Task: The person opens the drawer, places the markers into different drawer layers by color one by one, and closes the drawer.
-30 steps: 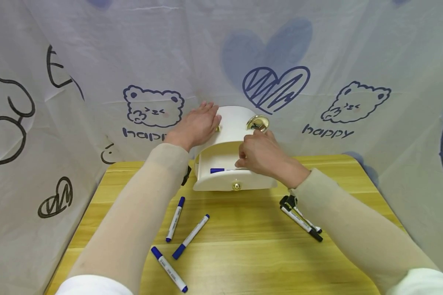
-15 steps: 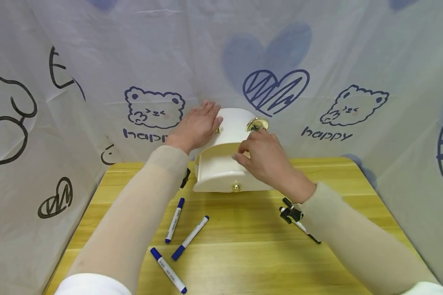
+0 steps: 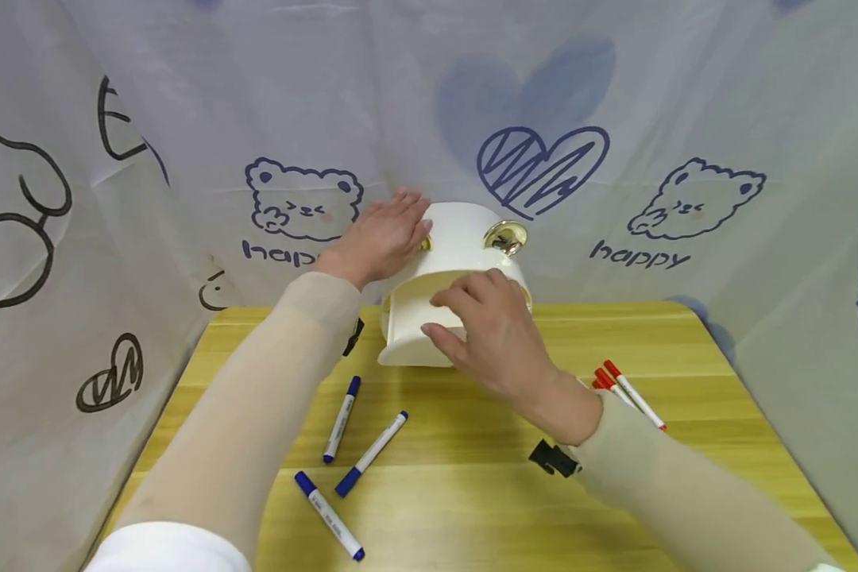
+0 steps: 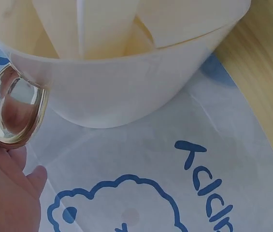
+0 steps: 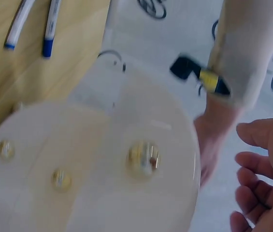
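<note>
A white round-topped box (image 3: 461,238) with gold fittings stands at the back of the table, its front drawer (image 3: 407,351) pulled out. My left hand (image 3: 382,238) rests on the box's upper left, fingers extended, beside a round gold fitting (image 4: 18,108) in the left wrist view. In front of the drawer hovers my right hand (image 3: 496,338), thumb and fingers apart and nothing between them. It hides the right part of the drawer. In the right wrist view that hand (image 5: 266,169) is loosely bent, apart from the box face with its gold knobs (image 5: 144,158).
Several blue-capped markers lie at the front left, among them one marker (image 3: 330,516) near the table's front. Red-capped markers (image 3: 635,395) lie on the right, partly behind my right sleeve. A printed cloth (image 3: 429,95) hangs behind the wooden table (image 3: 457,508).
My right hand has drawn back from over the drawer toward me, and its fingers have spread. The blue-capped marker seen in the drawer is out of sight. My left hand stays put.
</note>
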Demonstrator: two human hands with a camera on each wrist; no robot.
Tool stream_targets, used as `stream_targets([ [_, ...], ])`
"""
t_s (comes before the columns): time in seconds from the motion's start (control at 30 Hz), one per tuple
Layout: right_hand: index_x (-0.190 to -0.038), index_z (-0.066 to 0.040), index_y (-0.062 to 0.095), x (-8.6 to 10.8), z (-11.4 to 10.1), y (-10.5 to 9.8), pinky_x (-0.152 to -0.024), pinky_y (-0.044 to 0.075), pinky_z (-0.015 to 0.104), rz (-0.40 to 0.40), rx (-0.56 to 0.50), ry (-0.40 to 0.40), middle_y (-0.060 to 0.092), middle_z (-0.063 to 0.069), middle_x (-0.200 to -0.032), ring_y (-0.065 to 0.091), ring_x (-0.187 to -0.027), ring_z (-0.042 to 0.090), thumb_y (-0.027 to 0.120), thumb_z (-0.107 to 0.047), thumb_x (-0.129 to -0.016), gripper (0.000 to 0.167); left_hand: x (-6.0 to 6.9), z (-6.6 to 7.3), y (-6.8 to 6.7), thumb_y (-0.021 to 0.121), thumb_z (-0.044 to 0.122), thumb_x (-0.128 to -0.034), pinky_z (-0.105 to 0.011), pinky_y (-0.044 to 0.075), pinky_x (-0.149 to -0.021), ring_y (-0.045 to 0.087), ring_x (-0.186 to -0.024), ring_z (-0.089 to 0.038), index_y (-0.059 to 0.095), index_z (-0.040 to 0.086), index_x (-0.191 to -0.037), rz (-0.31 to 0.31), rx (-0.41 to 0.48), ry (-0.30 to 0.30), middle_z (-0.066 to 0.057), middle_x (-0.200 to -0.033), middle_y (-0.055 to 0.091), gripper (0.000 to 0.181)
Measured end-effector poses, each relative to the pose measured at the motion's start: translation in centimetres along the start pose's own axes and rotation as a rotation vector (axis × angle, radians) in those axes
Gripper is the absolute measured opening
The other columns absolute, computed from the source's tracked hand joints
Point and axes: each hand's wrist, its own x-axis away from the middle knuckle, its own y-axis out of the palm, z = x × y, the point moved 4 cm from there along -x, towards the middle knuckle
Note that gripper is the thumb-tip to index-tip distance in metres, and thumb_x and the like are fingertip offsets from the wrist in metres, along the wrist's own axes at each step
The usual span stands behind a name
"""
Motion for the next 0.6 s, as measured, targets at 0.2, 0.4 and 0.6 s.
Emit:
stream_targets([
  [0.2,-0.104,-0.009,0.075,1.9,-3.4,0.7,-0.077,0.049,0.039,0.051,-0.066,-0.104,0.067,0.007,-0.1,0.059,-0.094,0.028,0.083,-0.023,-0.092,0.02,-0.2,0.2,-0.1,0.019,0.043,-0.1164,-0.047,0.009,-0.137,0.005,-0.166,-0.028,0.019,0.011,-0.17,-0.019,0.005,0.015,-0.009,-0.178,0.015,0.062],
  [0.4,-0.099,-0.012,0.076,4.5,-5.0,3.4,-0.082,0.052,0.036,0.007,-0.097,-0.144,0.067,0.0,-0.097,0.059,-0.094,0.022,0.085,-0.024,-0.09,0.018,-0.1,0.3,0.0,0.019,0.043,-0.1164,-0.048,0.009,-0.137,0.005,-0.166,-0.028,0.019,0.012,-0.17,-0.038,0.012,0.015,-0.008,-0.178,0.015,0.062],
  [0.6,-0.099,-0.016,0.077,7.0,-4.5,7.1,-0.079,0.051,0.035,-0.139,-0.034,-0.142,0.068,-0.003,-0.096,0.058,-0.093,0.019,0.086,-0.032,-0.089,0.021,0.0,0.3,0.0,0.02,0.042,-0.1165,-0.047,0.01,-0.137,0.006,-0.166,-0.028,0.02,0.012,-0.17,-0.043,0.015,0.007,-0.008,-0.178,0.016,0.062],
])
